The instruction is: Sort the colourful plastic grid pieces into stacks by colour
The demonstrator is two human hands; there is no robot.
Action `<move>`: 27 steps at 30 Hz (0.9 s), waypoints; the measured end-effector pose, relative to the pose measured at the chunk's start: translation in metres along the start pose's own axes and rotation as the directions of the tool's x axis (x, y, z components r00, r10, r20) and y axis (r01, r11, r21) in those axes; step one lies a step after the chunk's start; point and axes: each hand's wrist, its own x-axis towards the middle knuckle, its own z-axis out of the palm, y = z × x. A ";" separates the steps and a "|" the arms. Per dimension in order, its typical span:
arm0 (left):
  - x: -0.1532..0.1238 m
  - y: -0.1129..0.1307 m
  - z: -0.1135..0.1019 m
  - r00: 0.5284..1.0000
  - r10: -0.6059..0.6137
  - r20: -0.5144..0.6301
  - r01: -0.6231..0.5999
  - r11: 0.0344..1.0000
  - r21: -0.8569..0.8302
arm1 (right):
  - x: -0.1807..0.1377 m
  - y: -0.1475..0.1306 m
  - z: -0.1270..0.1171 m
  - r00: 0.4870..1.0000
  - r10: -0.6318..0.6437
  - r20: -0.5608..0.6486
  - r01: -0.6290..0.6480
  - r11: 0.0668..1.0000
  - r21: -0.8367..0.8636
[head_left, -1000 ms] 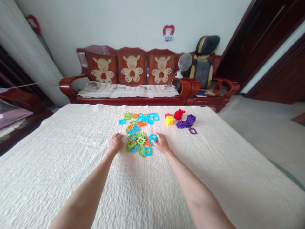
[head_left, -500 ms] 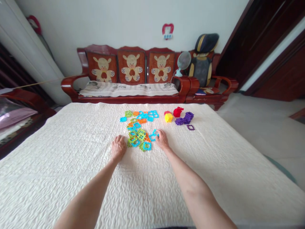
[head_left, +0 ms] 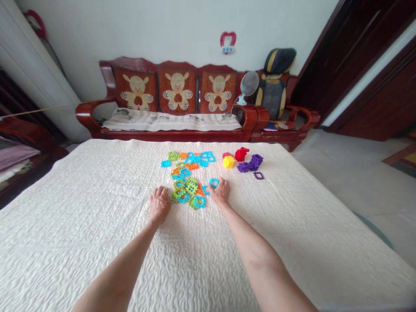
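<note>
Your right hand point(head_left: 221, 192) pinches a blue tile point(head_left: 213, 182) — your left hand point(head_left: 159, 203) rests loose, empty, beside the pile point(head_left: 186, 191).

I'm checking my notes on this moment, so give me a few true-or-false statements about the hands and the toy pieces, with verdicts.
1. The left hand rests on the quilt at the left edge of the mixed pile. True.
2. The purple pieces lie left of the mixed pile. False: they lie to its right, beside the red cluster.
3. The right hand is at a blue square piece on the pile's right side. True.
4. The yellow cluster is in the left hand. False: it lies on the quilt, beyond the right hand.
5. The bench has two bear cushions. False: three.
</note>
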 end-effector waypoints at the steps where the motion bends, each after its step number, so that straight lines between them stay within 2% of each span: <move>1: 0.000 0.000 0.000 1.000 0.003 0.002 -0.003 1.000 0.000 | 0.001 -0.002 0.000 1.000 0.015 0.003 -0.015 1.000 -0.011; 5: 0.000 -0.003 0.002 1.000 0.006 0.004 -0.006 1.000 -0.001 | 0.002 -0.006 -0.001 0.998 0.056 0.018 -0.055 0.998 -0.022; 10: 0.000 -0.004 0.006 1.000 -0.006 0.001 0.006 1.000 -0.005 | 0.003 -0.003 0.003 0.997 0.067 -0.034 -0.067 0.998 0.004; 20: 0.000 -0.006 0.005 1.000 0.005 0.002 -0.005 1.000 -0.031 | 0.001 0.004 0.001 0.997 -0.042 -0.066 0.048 0.995 0.093; 27: 0.000 -0.004 0.005 1.000 0.003 -0.012 -0.004 0.999 -0.037 | 0.001 -0.001 0.001 0.992 0.031 -0.119 -0.024 0.998 0.065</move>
